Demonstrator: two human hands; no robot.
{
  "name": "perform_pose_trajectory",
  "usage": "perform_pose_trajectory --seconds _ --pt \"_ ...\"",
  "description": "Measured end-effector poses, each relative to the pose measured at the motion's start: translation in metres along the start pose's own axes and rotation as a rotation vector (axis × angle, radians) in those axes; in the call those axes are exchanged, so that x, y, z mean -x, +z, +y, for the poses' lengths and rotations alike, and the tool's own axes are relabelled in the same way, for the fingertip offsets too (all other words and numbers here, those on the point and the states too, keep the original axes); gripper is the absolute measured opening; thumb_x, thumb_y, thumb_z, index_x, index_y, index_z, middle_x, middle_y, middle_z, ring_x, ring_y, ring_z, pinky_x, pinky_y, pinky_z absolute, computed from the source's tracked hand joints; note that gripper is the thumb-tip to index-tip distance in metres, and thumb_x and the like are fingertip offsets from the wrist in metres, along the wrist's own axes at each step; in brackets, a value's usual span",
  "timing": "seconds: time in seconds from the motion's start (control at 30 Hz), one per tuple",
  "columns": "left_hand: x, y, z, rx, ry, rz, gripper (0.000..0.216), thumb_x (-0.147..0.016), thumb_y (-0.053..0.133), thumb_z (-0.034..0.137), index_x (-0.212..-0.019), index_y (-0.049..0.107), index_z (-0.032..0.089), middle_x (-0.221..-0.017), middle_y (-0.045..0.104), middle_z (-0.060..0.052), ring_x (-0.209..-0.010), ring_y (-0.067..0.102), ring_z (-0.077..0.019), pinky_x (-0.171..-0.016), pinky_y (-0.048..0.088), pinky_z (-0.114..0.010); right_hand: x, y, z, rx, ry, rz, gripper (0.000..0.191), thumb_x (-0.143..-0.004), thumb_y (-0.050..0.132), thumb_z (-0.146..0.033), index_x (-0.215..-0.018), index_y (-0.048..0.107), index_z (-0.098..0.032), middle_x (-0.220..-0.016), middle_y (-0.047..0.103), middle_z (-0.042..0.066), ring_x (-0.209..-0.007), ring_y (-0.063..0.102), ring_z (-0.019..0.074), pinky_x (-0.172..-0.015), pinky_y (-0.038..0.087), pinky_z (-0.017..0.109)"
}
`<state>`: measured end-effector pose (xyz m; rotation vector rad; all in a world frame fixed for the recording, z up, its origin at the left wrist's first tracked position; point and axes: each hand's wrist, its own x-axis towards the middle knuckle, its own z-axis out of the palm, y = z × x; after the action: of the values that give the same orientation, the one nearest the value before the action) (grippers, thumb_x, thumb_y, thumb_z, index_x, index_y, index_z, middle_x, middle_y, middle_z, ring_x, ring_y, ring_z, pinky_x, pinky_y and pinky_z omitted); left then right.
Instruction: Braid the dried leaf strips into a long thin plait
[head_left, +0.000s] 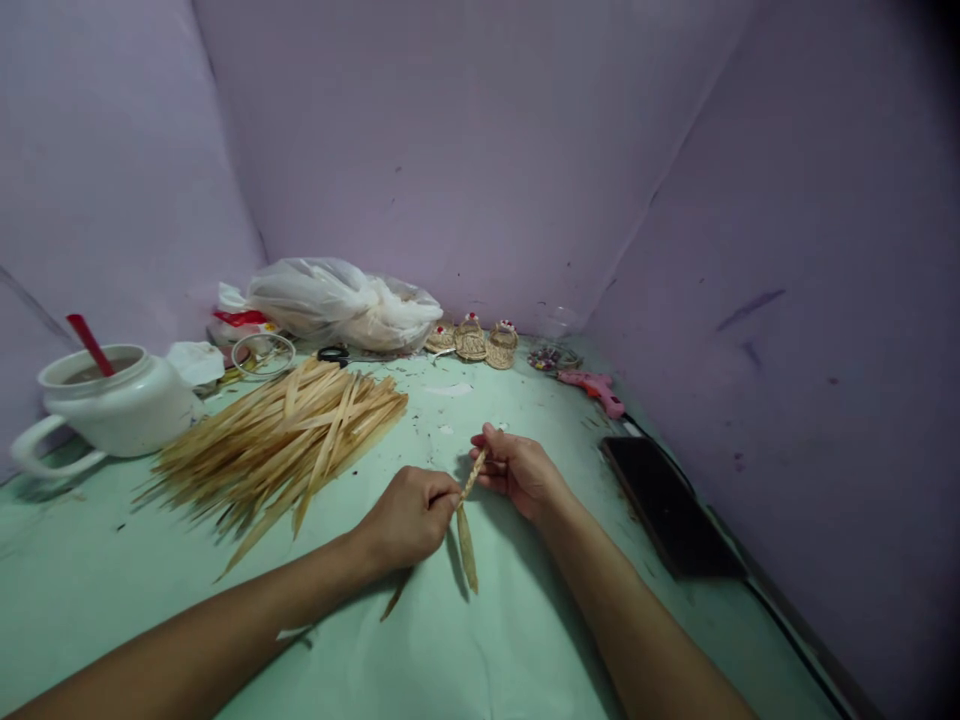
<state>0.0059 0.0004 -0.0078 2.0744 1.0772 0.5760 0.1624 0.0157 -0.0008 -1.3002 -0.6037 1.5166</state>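
Between my hands runs a short braid of dried straw-coloured leaf strips (472, 478), slanting up to the right. My left hand (414, 518) is closed on its lower end, thumb and fingers pinching it. From that grip a loose strip end hangs toward the table, and another pokes out below the wrist. My right hand (517, 470) holds the upper end of the braid between thumb and fingers, with the other fingers curled beneath. To the left of my hands lies a spread bundle of dried leaf strips (277, 440).
A white pot-shaped mug (142, 405) with a red stick stands at left. Behind are a plastic bag (330, 300), black-handled scissors (333, 354) and small woven sandal-shaped pieces (471, 340). A pink glue gun (596, 390) and a dark phone-like slab (675, 510) lie right, beside a cable.
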Motion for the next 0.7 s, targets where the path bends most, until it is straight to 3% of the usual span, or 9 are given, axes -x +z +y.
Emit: perform_pose_trajectory --seconds 0.1,0.17,0.27,0.33,0.43,0.53,0.6,0.7 --pt "-0.001 0.002 -0.001 -0.029 0.015 -0.027 0.023 -0.075 0.037 0.02 -0.058 0.052 0.014 -0.051 0.039 0.003 -0.051 0.036 -0.0079 -0.05 0.027 -0.019 -0.002 -0.001 -0.002 0.039 -0.059 0.083 0.02 -0.077 0.054 -0.024 -0.065 0.057 -0.009 -0.052 0.058 0.003 -0.036 0.049 0.0064 -0.036 0.043 0.017" --pt "0.0 0.002 0.001 -0.097 0.115 -0.054 0.023 -0.075 0.037 0.018 -0.054 0.048 0.015 -0.049 0.037 0.004 -0.049 0.033 -0.0074 -0.05 0.026 -0.019 -0.004 0.0 -0.002 0.072 -0.052 0.108 0.023 -0.079 0.051 -0.021 -0.06 0.055 -0.009 -0.045 0.055 0.001 -0.032 0.046 0.0057 -0.032 0.038 0.015" --pt "0.005 0.004 0.005 -0.176 0.34 -0.085 0.02 -0.072 0.04 0.015 -0.052 0.044 0.015 -0.048 0.037 0.004 -0.048 0.031 -0.0073 -0.05 0.025 -0.021 -0.006 0.001 -0.003 0.054 0.076 0.036 0.028 -0.081 0.047 -0.018 -0.055 0.052 -0.009 -0.037 0.047 -0.002 -0.028 0.042 0.0047 -0.027 0.028 0.013" --pt "0.008 0.004 0.007 -0.146 0.382 -0.082 0.019 -0.071 0.041 0.015 -0.052 0.044 0.015 -0.049 0.038 0.004 -0.048 0.031 -0.0072 -0.05 0.025 -0.021 -0.006 0.001 -0.004 0.033 0.153 -0.018 0.028 -0.082 0.046 -0.017 -0.056 0.053 -0.009 -0.037 0.046 -0.002 -0.029 0.043 0.0044 -0.027 0.026 0.012" --pt "0.004 0.001 0.005 0.03 0.191 -0.006 0.023 -0.074 0.039 0.019 -0.053 0.046 0.014 -0.048 0.035 0.004 -0.048 0.032 -0.0068 -0.049 0.026 -0.019 -0.001 -0.001 -0.007 -0.002 0.127 -0.131 0.024 -0.082 0.048 -0.027 -0.07 0.057 -0.009 -0.051 0.057 0.002 -0.04 0.052 0.0063 -0.038 0.04 0.014" --pt "-0.009 -0.005 -0.002 0.253 -0.033 0.142 0.023 -0.073 0.042 0.026 -0.056 0.052 0.013 -0.048 0.037 0.005 -0.047 0.031 -0.0064 -0.047 0.026 -0.019 0.008 0.002 -0.006 -0.028 0.154 -0.274 0.035 -0.081 0.046 -0.043 -0.075 0.057 -0.011 -0.064 0.061 0.005 -0.052 0.058 0.0102 -0.052 0.048 0.022" --pt "-0.017 -0.008 -0.009 0.36 -0.123 0.192 0.022 -0.071 0.045 0.028 -0.059 0.054 0.012 -0.048 0.04 0.004 -0.046 0.032 -0.0064 -0.046 0.027 -0.019 0.014 0.005 -0.003 0.02 0.194 -0.355 0.03 -0.08 0.049 -0.039 -0.074 0.057 -0.011 -0.065 0.06 0.005 -0.053 0.057 0.0104 -0.055 0.048 0.024" --pt "-0.022 -0.007 -0.016 0.432 -0.196 0.165 0.021 -0.068 0.048 0.029 -0.059 0.055 0.011 -0.049 0.047 0.003 -0.047 0.038 -0.0073 -0.046 0.03 -0.02 0.018 0.011 0.005 0.097 0.176 -0.448 0.014 -0.075 0.056 -0.024 -0.076 0.058 -0.01 -0.066 0.059 0.004 -0.054 0.056 0.0093 -0.059 0.047 0.024"
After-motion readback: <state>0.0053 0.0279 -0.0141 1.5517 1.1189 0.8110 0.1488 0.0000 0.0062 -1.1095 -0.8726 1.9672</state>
